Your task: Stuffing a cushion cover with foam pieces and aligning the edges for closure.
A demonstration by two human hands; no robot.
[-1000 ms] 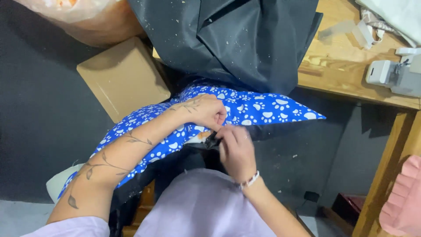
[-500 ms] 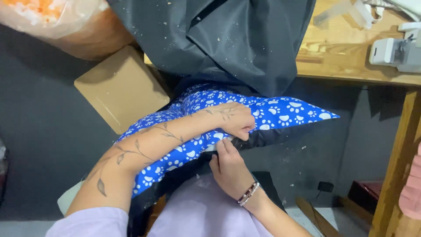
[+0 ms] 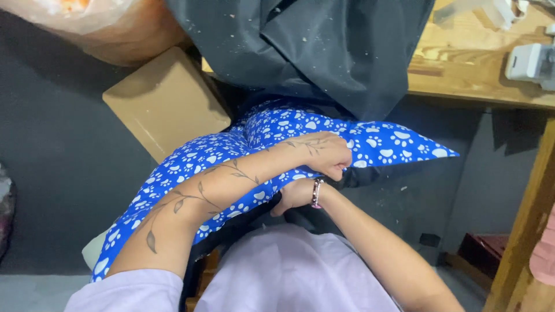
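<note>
A stuffed cushion (image 3: 272, 130) in blue fabric with white paw prints and a dark underside lies across my lap. My left hand (image 3: 326, 153) rests on top near its front edge, fingers curled over and gripping that edge. My right hand (image 3: 295, 193), with a beaded bracelet at the wrist, reaches under the cushion from below; its fingers are hidden beneath the fabric. A large sheet of black fabric (image 3: 306, 46) hangs off the wooden table just beyond the cushion.
A wooden table (image 3: 462, 69) runs along the top right, with a white device (image 3: 529, 60) on it and a wooden leg (image 3: 526, 231) at the right. A brown cardboard box (image 3: 165, 101) sits on the dark floor at left. A plastic bag (image 3: 87, 23) lies top left.
My right hand has slid from the cushion's front edge to underneath it, so its fingers are now hidden. My left hand has shifted right along the top edge. The view moved closer.
</note>
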